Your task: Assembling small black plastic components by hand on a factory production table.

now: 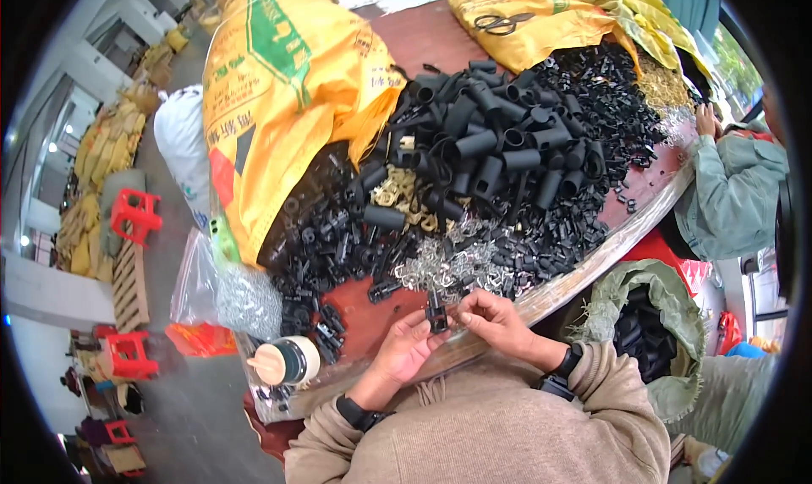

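Just above the table's near edge, my left hand [408, 346] pinches a small black plastic part [436, 315] with an open frame, held upright. My right hand [497, 321] is close beside it, thumb and forefinger pressed together; whatever lies between them is too small to make out. Beyond both hands is a heap of small silver metal pieces [444, 268]. Farther back are a pile of black plastic tubes [491, 137] and some beige plastic parts [397, 192]. Small black parts [326, 222] spread to the left, and more lie to the right.
Yellow woven sacks [296, 86] lie on the red table [351, 302], with scissors [503, 24] on one. A white jar [288, 361] stands at the near left corner. An open green sack [622, 294] holds black parts at my right. Another person [732, 188] works at the far right.
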The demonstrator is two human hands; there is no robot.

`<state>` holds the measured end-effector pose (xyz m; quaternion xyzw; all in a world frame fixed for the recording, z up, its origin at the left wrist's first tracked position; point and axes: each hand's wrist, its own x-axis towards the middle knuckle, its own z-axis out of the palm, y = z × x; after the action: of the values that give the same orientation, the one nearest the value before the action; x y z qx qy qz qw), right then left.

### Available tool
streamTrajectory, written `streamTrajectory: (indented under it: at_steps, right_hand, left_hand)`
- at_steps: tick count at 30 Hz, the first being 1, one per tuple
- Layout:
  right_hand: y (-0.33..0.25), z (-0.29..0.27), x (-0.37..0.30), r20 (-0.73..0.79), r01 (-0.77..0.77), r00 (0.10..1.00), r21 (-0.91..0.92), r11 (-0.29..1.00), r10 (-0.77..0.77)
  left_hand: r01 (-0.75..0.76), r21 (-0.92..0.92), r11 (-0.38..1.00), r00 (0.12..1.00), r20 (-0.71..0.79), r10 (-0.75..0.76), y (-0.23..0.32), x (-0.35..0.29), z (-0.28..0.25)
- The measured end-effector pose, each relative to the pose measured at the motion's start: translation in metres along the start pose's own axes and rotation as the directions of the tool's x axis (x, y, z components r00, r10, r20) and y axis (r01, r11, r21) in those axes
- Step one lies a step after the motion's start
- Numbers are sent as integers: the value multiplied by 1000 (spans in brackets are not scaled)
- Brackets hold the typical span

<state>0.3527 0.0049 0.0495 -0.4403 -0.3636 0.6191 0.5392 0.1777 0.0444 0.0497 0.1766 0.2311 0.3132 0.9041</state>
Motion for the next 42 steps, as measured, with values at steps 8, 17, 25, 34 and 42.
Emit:
streamTrajectory:
  at_steps: [8, 17, 25, 34, 42]
  right_hand:
    - [-36, -53, -11, 240, 363, 929, -438, 822, -283]
    - [-43, -145, -26, 162, 390, 920, -472, 790, -357]
    - [-56, -213, -35, 147, 404, 913, -444, 800, -379]
    - [-51, -267, -34, 202, 544, 825, -536, 646, -527]
    - [-46, -311, -27, 214, 555, 788, -654, 514, -578]
  left_hand:
    - [116, 61, 991, 993, 20, -117, -23, 27, 30]
    - [211, 112, 971, 977, 3, -213, -75, 89, 69]
    - [225, 241, 944, 972, -122, -200, -118, 138, 108]
    - [238, 293, 926, 963, -192, -187, -154, 178, 121]
    - [260, 312, 914, 955, -223, -195, -178, 215, 127]
